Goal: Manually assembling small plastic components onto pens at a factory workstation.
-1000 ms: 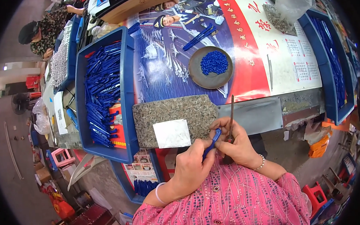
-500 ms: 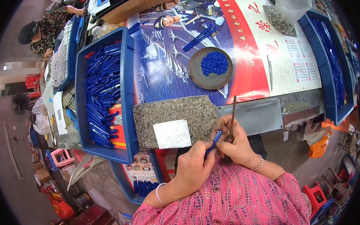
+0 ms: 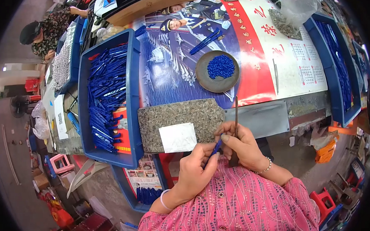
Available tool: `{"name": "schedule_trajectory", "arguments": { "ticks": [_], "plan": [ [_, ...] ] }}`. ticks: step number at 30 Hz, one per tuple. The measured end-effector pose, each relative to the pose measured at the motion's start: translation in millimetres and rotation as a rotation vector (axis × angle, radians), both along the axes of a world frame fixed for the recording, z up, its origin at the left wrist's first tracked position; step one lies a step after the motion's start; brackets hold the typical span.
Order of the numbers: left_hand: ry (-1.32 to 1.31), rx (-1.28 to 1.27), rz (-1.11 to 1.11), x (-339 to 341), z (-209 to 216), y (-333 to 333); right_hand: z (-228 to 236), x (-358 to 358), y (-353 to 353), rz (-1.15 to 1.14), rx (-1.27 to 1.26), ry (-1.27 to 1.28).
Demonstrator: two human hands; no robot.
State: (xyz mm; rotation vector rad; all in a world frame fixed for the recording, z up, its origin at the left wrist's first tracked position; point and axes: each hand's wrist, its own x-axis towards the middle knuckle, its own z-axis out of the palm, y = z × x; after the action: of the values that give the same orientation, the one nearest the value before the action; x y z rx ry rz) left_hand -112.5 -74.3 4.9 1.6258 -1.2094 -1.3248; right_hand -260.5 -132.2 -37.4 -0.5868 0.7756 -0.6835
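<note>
In front of my chest, my left hand (image 3: 195,167) pinches a slender blue piece (image 3: 217,148) that slants up to the right. My right hand (image 3: 243,148) meets its upper end with thumb and fingers. A thin brown rod-shaped tool (image 3: 236,113) is also gripped in my right hand, its tip pointing away from me. Just beyond both hands lies a speckled stone slab (image 3: 178,112) with a folded white paper (image 3: 178,137) on it. A round dark dish (image 3: 205,83) holding small blue pellets (image 3: 221,66) sits farther off.
At the left stands a blue crate (image 3: 134,97) of slender blue pieces; another blue crate (image 3: 325,66) is at the right. A lower blue bin (image 3: 126,183) holds more pieces. Several blue pieces (image 3: 206,41) lie on the poster (image 3: 166,87). Another person (image 3: 53,32) works at far left.
The blue piece has turned, and its hooked upper end no longer shows. My right thumb has moved up onto it, and the rod stands more upright.
</note>
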Motion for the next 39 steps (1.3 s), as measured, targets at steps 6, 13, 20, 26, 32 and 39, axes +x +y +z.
{"name": "schedule_trajectory", "arguments": {
  "ticks": [6, 13, 20, 26, 32, 39],
  "plan": [
    [0.044, 0.046, 0.006, 4.6, -2.8, 7.9, -2.7, 2.0, 5.2, 0.017, -0.004, 0.030],
    [-0.164, -0.103, -0.038, 4.6, -2.1, 11.1, -1.2, 3.6, 8.5, 0.020, -0.018, 0.013],
    [-0.326, -0.251, -0.087, 3.7, -3.4, 9.9, 0.1, 2.2, 9.8, 0.012, -0.007, 0.003],
    [-0.284, -0.198, -0.092, 2.7, -4.8, 7.9, -0.8, 0.8, 8.9, 0.008, 0.002, 0.004],
    [-0.080, -0.027, -0.036, 1.3, -4.9, 6.3, -3.2, 0.5, 7.5, 0.024, 0.024, 0.027],
    [0.157, 0.153, 0.001, 2.3, -4.0, 3.0, -3.3, 0.4, 5.5, 0.034, 0.027, 0.055]
  ]
}}
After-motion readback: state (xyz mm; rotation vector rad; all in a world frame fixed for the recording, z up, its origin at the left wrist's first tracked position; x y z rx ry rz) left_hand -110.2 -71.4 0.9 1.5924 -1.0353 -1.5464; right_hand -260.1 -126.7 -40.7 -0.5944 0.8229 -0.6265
